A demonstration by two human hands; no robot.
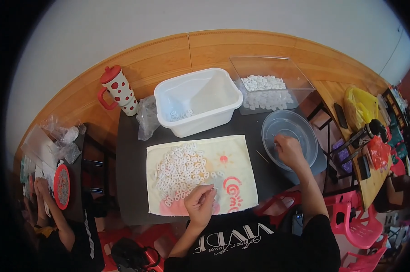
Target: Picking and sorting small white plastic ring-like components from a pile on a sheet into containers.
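Observation:
A cream towel [246, 158] with a printed design lies on the dark table, bearing a pile of small white oval rings [180, 170]. Over the towel's near edge, beside the pile, my left hand [200, 206] is closed in a pinch; whatever sits between its fingertips is too small to name. To the right, my right hand [290, 150] is above a round clear plastic bowl [310, 136] with its fingers curled together. What those fingers hold, if anything, is hidden. A thin stick [262, 156] lies between towel and bowl.
Behind the towel stands a white tub [227, 113] with a few rings inside. A clear bin [300, 86] of white pieces is at its right, a spotted tumbler [119, 90] and plastic bag [147, 118] at its left. Another person's hands [41, 188] work near a red tray [56, 192].

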